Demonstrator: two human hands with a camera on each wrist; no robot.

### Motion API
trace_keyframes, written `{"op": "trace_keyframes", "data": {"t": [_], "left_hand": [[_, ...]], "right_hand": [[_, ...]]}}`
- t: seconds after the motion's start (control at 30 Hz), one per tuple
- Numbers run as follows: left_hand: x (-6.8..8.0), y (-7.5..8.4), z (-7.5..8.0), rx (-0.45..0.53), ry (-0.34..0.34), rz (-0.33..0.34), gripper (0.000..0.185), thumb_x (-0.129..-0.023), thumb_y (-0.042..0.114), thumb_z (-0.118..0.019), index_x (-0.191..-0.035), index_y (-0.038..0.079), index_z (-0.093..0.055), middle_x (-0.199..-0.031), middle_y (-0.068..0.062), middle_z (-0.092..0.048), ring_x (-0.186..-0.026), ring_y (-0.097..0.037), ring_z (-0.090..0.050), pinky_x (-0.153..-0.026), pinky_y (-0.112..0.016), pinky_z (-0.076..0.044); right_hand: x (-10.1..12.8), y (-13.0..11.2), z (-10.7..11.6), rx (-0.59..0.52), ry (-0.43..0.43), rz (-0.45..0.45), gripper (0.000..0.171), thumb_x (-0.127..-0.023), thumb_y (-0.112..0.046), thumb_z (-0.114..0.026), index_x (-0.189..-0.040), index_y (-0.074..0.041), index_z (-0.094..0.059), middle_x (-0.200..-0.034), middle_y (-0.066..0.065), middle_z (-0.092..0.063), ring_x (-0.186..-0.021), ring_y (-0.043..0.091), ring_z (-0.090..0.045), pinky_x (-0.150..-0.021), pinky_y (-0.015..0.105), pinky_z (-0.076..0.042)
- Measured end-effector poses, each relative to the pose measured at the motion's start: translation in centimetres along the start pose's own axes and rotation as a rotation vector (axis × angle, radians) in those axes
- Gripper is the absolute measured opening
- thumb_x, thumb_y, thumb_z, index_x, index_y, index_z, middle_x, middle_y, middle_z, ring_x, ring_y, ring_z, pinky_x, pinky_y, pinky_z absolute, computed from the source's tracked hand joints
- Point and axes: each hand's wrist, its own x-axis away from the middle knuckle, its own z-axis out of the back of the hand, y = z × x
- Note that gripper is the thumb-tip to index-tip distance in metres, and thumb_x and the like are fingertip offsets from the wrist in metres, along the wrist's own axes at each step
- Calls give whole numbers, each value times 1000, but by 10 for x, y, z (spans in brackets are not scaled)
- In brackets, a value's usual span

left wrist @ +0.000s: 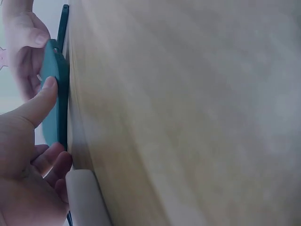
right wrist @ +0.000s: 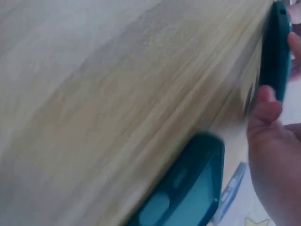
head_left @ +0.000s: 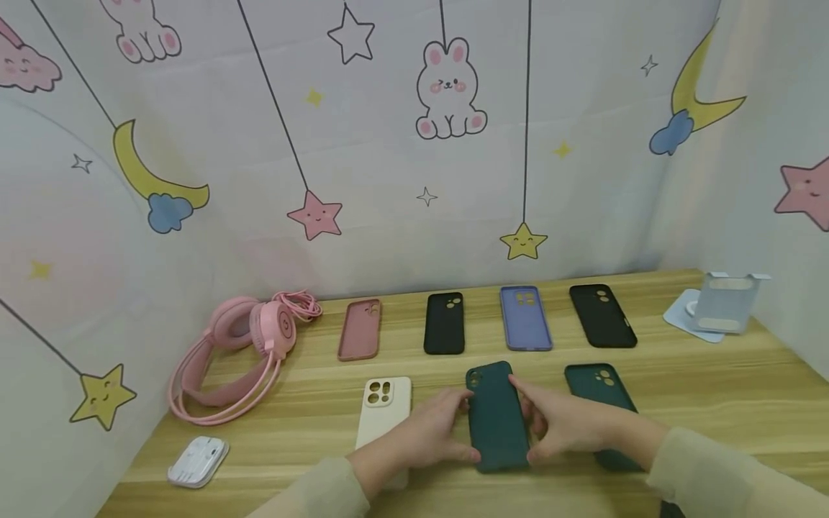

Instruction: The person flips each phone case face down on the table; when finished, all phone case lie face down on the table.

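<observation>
A dark green phone case (head_left: 497, 421) lies face down in the front middle of the table, its camera cutout at the top left. My left hand (head_left: 432, 434) grips its left edge, thumb near the bottom corner and fingers higher up. Along the opposite edge, my right hand (head_left: 562, 421) holds it with thumb low and index finger near the top corner. In the left wrist view the left thumb (left wrist: 46, 96) presses on the case's side. A cream phone case (head_left: 388, 403) is partly hidden under the left forearm; another green case (head_left: 599, 385) lies partly behind the right arm.
Pink (head_left: 360, 331), black (head_left: 444, 324), purple (head_left: 526, 319) and second black (head_left: 602, 316) cases form a back row. Pink headphones (head_left: 275, 327) and boxed white earphones (head_left: 198, 462) sit left. A phone stand (head_left: 725, 306) stands at the back right, before a patterned curtain (head_left: 388, 144).
</observation>
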Motion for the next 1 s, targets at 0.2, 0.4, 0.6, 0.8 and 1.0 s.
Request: {"op": "trace_keyframes", "data": {"t": [0.2, 0.4, 0.6, 0.8, 1.0], "left_hand": [[3, 1, 0, -33, -17, -15, 82, -71, 44, -80, -133, 5, -44, -111, 2, -54, -105, -11, -50, -90, -33, -42], [4, 2, 1, -47, -36, -21, 77, -73, 46, -77, -132, 6, -46, -111, 3, -53, -105, -10, -49, -91, -32, -41], [3, 0, 1, -45, -47, -21, 74, -74, 47, -76, -130, 9, -49, -112, 3, -51, -106, -10, -49, -91, -31, -41], [3, -1, 3, -54, -64, -32, 75, -75, 51, -74, -132, 10, -48, -113, 4, -51, -106, -10, -49, -90, -32, -41], [-3, 4, 14, -28, -80, -28, 81, -75, 53, -73, -135, 8, -44, -120, 0, -52, -110, -13, -50, -92, -31, -42]], "right_hand": [[-1, 0, -6, 54, -13, -35, 108, -71, -19, -80, -146, 10, -8, -96, 6, -47, -76, 18, -49, -63, 26, -41], [-2, 1, -7, 55, -14, -65, 104, -71, -20, -81, -145, 9, -14, -96, 7, -46, -75, 19, -46, -61, 26, -38], [0, -1, -6, 81, -10, -72, 103, -72, -22, -81, -146, 7, -15, -98, 6, -44, -75, 19, -46, -61, 26, -38], [0, -2, -4, 105, -6, -66, 103, -72, -25, -80, -146, 7, -16, -101, 4, -44, -75, 17, -47, -60, 26, -39], [6, -4, 10, 152, 41, -15, 99, -74, -29, -79, -146, 4, -19, -106, 4, -46, -73, 15, -48, -59, 27, -41]]}}
